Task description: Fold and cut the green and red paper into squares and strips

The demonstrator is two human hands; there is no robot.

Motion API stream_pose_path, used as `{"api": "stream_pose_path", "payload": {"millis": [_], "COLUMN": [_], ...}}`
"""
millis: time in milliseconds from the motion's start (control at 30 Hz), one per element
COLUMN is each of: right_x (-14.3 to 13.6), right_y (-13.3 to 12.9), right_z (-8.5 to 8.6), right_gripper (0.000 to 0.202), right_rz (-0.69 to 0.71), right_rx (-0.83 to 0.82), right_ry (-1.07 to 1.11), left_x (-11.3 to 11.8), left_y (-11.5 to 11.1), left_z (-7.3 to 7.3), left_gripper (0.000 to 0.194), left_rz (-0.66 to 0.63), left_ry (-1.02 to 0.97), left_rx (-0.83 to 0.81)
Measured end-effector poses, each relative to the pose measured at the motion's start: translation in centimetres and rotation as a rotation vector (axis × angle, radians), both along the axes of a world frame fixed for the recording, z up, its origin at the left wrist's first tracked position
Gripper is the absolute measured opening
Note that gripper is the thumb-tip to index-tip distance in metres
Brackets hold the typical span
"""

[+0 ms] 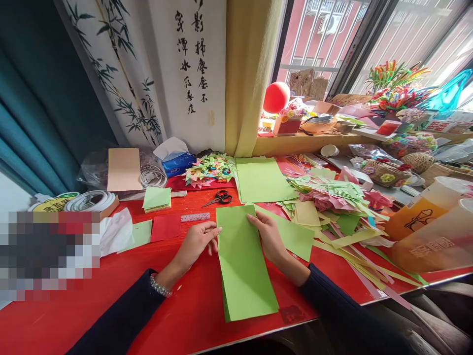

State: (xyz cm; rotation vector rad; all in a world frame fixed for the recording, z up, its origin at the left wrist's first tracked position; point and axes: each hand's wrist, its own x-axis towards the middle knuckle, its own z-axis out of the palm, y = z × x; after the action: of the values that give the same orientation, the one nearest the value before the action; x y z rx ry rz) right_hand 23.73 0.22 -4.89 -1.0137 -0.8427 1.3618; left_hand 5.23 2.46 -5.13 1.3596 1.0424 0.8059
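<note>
A long green sheet of paper (244, 266), folded lengthwise with a second layer showing along its left edge, is held up over the red table. My left hand (199, 239) pinches its left edge near the top, thumb on the front. On the opposite edge my right hand (269, 231) grips it, thumb on the face and the other fingers hidden behind. Partly behind my right hand lies another green paper piece (295, 234). Beyond the held sheet are black-handled scissors (221, 197) and a patterned ruler (195, 217).
A stack of green sheets (264, 180) lies at the back. To the right are a heap of paper scraps and strips (332, 197) and two plastic cups (428, 212). Small green squares (157, 198), a red paper piece (166, 228) and a tissue (116, 231) lie left on the red table (158, 320).
</note>
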Motion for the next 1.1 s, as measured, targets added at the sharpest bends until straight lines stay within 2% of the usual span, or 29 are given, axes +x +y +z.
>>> {"api": "stream_pose_path", "payload": {"millis": [267, 500, 700, 833, 933, 1033, 1100], "right_x": [0.2, 1.8, 3.1, 3.8, 4.2, 4.6, 4.8], "right_y": [0.0, 1.2, 2.0, 2.5, 2.6, 2.6, 2.6], "right_z": [0.3, 0.1, 0.1, 0.2, 0.4, 0.8, 1.0], "right_gripper": [0.034, 0.032, 0.023, 0.024, 0.028, 0.029, 0.028], "right_rz": [0.037, -0.097, -0.196, -0.211, -0.131, -0.063, -0.092], "right_rx": [0.003, 0.076, 0.096, 0.059, 0.040, 0.048, 0.065], "right_ry": [-0.035, -0.101, -0.046, -0.011, -0.017, -0.110, -0.210], "left_x": [0.3, 0.8, 1.4, 1.4, 1.1, 0.9, 1.0], "left_y": [-0.3, -1.3, -1.9, -1.9, -1.8, -1.7, -1.7], "left_z": [0.2, 0.3, 0.3, 0.2, 0.1, 0.0, 0.0], "left_gripper": [0.027, 0.025, 0.024, 0.024, 0.023, 0.023, 0.023], "left_rz": [0.038, -0.166, -0.274, -0.217, -0.142, -0.121, -0.121], "left_ry": [0.018, 0.144, 0.210, 0.204, 0.153, 0.130, 0.118], "left_rx": [-0.001, -0.041, -0.114, -0.143, -0.124, -0.117, -0.104]}}
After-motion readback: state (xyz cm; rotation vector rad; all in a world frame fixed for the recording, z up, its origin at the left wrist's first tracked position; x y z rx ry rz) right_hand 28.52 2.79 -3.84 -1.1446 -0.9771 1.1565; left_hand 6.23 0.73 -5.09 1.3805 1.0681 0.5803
